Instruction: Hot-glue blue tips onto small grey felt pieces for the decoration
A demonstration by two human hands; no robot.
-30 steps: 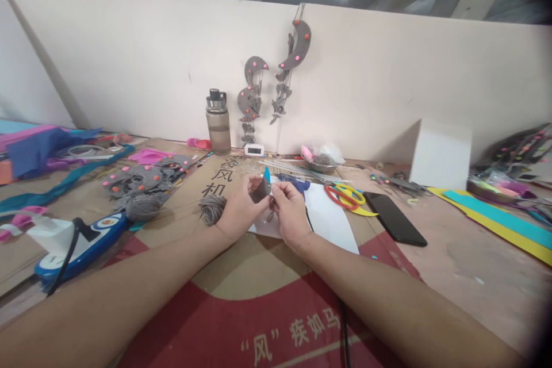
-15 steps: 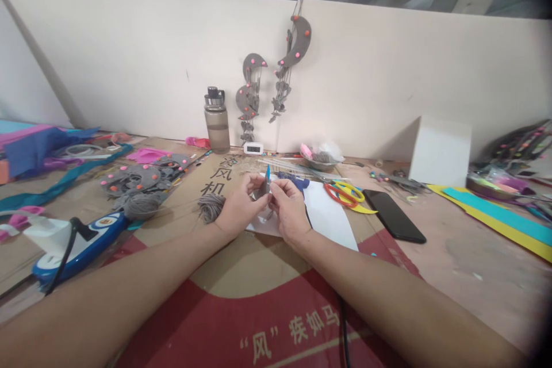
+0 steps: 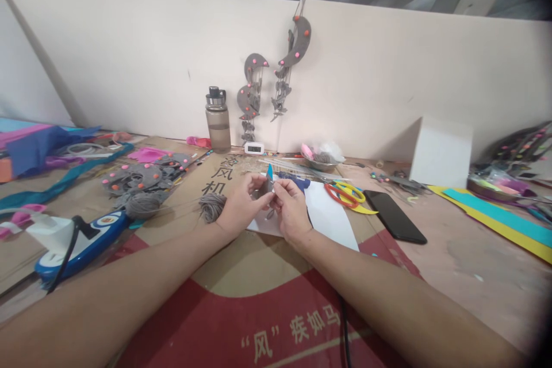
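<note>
Your forearms stretch out over a flattened cardboard sheet [image 3: 241,276] printed in red with white characters. Both of your hands meet above its far edge. Your left hand [image 3: 240,207] and your right hand [image 3: 290,209] pinch a small grey felt piece [image 3: 264,190] between thumbs and fingertips, held just above a white sheet of paper [image 3: 328,215]; the fingers of both hands are closed tight on it, and its exact shape is too small to tell. A blue tip [image 3: 269,171] shows just behind the piece.

Just to the left of your left hand lies a ball of grey yarn [image 3: 211,206]. Further left sit a second yarn ball [image 3: 142,204], a pile of grey felt cut-outs with pink dots [image 3: 142,175], and a blue-and-white power strip [image 3: 77,238].

To your right lie red-and-yellow scissors [image 3: 345,192] and a black phone [image 3: 394,217], then yellow and teal foam strips [image 3: 495,215].

Further back stand a water bottle [image 3: 218,121], a small white clock [image 3: 254,149], a bowl [image 3: 321,160] and a white box [image 3: 440,153]. Grey moon-shaped hangings [image 3: 276,77] hang on the white wall.
</note>
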